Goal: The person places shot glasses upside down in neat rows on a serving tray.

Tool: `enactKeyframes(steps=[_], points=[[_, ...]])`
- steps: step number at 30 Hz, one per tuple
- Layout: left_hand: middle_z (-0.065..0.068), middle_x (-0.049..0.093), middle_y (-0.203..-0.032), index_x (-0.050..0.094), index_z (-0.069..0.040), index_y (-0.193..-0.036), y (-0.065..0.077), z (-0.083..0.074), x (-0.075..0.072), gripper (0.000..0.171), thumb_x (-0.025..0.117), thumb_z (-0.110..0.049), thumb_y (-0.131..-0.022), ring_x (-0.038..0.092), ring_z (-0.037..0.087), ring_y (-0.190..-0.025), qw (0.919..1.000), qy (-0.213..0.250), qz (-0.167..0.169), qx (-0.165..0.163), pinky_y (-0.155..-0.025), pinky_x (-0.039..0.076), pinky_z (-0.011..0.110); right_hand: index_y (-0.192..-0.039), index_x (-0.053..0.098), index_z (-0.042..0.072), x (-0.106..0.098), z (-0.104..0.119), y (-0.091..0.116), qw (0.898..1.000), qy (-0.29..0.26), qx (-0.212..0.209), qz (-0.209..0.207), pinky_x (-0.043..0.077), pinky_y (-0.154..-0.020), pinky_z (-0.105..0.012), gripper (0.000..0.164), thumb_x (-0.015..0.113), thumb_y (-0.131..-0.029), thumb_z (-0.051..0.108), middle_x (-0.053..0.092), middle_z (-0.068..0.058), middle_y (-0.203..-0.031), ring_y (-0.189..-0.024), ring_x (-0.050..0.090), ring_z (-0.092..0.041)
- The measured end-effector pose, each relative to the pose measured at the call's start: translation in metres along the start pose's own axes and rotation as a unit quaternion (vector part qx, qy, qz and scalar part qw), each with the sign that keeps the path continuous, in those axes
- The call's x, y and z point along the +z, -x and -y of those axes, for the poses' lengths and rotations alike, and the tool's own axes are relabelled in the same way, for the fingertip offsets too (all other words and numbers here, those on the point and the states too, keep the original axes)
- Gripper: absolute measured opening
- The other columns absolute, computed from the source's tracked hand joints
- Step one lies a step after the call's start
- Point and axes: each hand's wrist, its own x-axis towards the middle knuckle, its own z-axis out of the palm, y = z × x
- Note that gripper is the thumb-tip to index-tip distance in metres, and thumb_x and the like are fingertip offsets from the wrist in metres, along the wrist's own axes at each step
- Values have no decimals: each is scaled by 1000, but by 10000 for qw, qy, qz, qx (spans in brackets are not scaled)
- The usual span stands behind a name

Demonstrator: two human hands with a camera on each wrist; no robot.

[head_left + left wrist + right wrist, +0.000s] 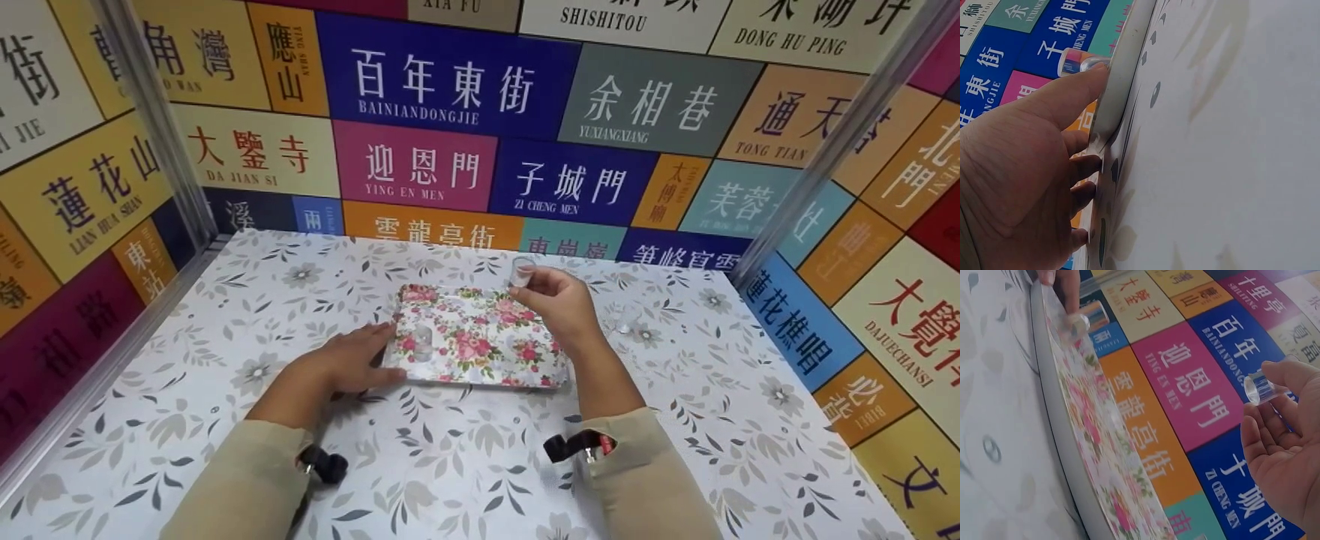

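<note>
A floral tray [469, 349] with pink roses lies on the table. My left hand [352, 360] rests at its left end, fingers along the side and thumb against the front corner. In the left wrist view the extended thumb [1075, 93] touches the tray's pale rim [1123, 67]. One small clear glass [424, 341] stands on the tray's left part. Over the back right of the tray, my right hand [562, 304] pinches another small clear glass [520, 271] between thumb and fingers. In the right wrist view, this glass [1261, 388] is tilted, its round end facing the tray.
Another clear glass [624, 321] is on the table to the right of the tray, beyond my right wrist. A leaf-patterned cloth [442, 457] covers the table. Sign-printed panels [450, 82] stand behind and on both sides, with clear edge strips at the corners.
</note>
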Motion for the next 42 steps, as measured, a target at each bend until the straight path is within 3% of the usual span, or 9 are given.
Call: enactKeyframes(steps=[11, 18, 23, 27, 33, 42], points=[[9, 13, -183, 14, -28, -174, 0, 0, 0, 103, 61, -76, -95, 12, 41, -169, 10000, -3, -18, 59, -135, 10, 68, -130, 73, 1, 44, 4, -4, 9984, -402, -127, 365, 64, -94, -28, 40, 84, -92, 10, 75, -4, -111, -105, 72, -18], [8, 14, -183, 14, -27, -174, 0, 0, -1, 104, 61, -76, -95, 11, 39, -169, 10000, 25, -5, 90, -136, 11, 67, -127, 76, 8, 63, 4, -5, 9974, -536, -74, 474, 63, -95, -29, 38, 86, -91, 12, 76, -5, -115, -109, 71, -18], [8, 12, -183, 14, -31, -174, 1, 0, -1, 104, 60, -79, -94, 11, 40, -169, 10000, 56, -1, -24, -134, 13, 70, -131, 74, 5, 70, 3, -5, 9974, -454, -142, 548, 63, -96, -28, 42, 86, -92, 14, 78, -5, -116, -109, 73, -17], [7, 11, -183, 14, -34, -174, 1, -1, -1, 104, 60, -81, -93, 10, 41, -169, 9999, 72, 9, -95, -134, 13, 70, -130, 75, 8, 72, 1, -4, 9977, -224, -202, 605, 63, -89, -28, 39, 85, -94, 18, 79, -4, -114, -103, 74, -15], [8, 12, -183, 14, -33, -174, 1, -1, -1, 104, 59, -81, -93, 11, 42, -168, 10000, 78, 5, -59, -134, 12, 71, -136, 70, 7, 74, -5, -3, 9956, -145, -220, 894, 64, -93, -41, 42, 81, -98, 19, 79, -8, -116, -100, 75, -16], [7, 14, -183, 15, -28, -174, -1, 1, 0, 103, 60, -76, -96, 13, 40, -169, 9999, -98, -15, 112, -135, 14, 68, -139, 70, 10, 77, -11, -1, 9949, -32, -168, 990, 63, -94, -28, 43, 79, -99, 24, 77, -7, -120, -107, 72, -17]])
